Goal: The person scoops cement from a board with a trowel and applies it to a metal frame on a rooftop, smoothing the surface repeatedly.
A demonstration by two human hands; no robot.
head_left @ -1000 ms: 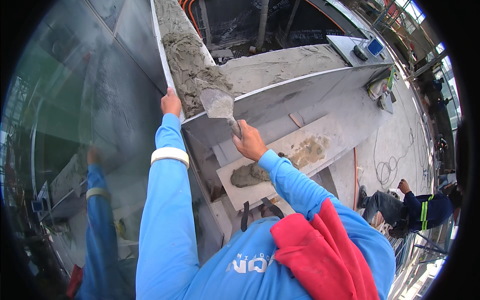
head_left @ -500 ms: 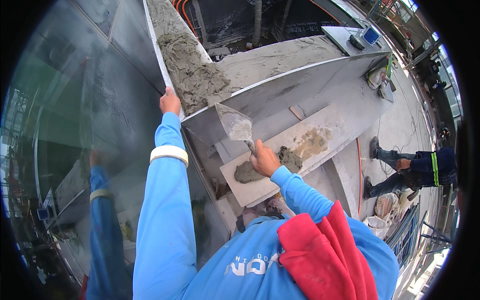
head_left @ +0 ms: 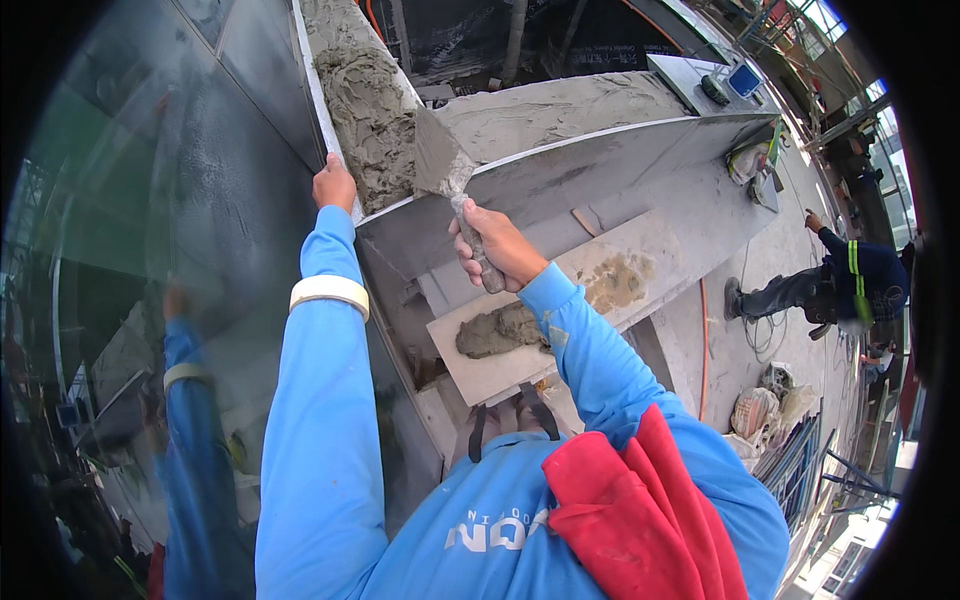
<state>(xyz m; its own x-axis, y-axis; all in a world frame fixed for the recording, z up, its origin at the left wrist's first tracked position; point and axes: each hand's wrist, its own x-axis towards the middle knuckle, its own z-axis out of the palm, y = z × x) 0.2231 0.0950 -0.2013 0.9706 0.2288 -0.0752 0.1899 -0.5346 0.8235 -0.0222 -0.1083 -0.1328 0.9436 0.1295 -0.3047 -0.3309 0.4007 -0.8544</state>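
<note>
Gripping the trowel [head_left: 438, 160] by its handle, the right hand [head_left: 503, 247] in the head view is nearer to it than the left hand [head_left: 334, 187], which holds a white edge [head_left: 320, 98] left of that grip. The trowel's long axis runs forward and slightly left from the grip, blade at the right side of the mortar [head_left: 368, 125]; contact is unclear. Mortar looks rough, grey, ridged; the blade flat, smeared. Bodyward, a smooth beige board [head_left: 470, 382] bears a lumpy mound [head_left: 490, 335].

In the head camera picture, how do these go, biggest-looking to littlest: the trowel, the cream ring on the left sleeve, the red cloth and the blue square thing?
1. Red cloth
2. Trowel
3. Cream ring
4. Blue square thing; it sits farther away, so its real size against the ring is unsure.
</note>
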